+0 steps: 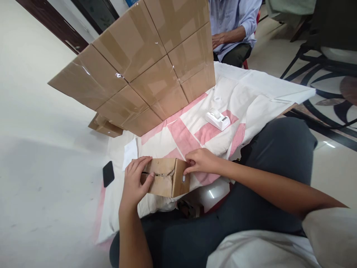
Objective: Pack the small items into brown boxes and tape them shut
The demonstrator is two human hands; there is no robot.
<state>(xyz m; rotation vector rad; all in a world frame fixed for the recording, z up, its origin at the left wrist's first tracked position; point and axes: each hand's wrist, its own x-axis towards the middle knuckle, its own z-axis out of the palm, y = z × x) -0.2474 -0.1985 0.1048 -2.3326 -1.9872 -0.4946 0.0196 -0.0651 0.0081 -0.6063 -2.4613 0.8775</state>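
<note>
A small brown cardboard box (160, 186) rests at the near edge of the cloth-covered table, its top seam torn and ragged. My left hand (136, 176) grips its left end, thumb on the top and fingers over the far side. At the right end, my right hand (199, 160) is closed, with thumb and fingertips against the end face near its far edge. A small white patch (183, 178) shows on that face, just below the right thumb. The curled fingers hide what lies between them.
A tall panel of taped cardboard (156, 78) stands across the table. Beyond the box are a white tape dispenser (217, 119) and a white paper (129, 152). A black phone (108, 174) lies left; another carton (104, 125) sits behind. A person (232, 29) sits beyond the panel.
</note>
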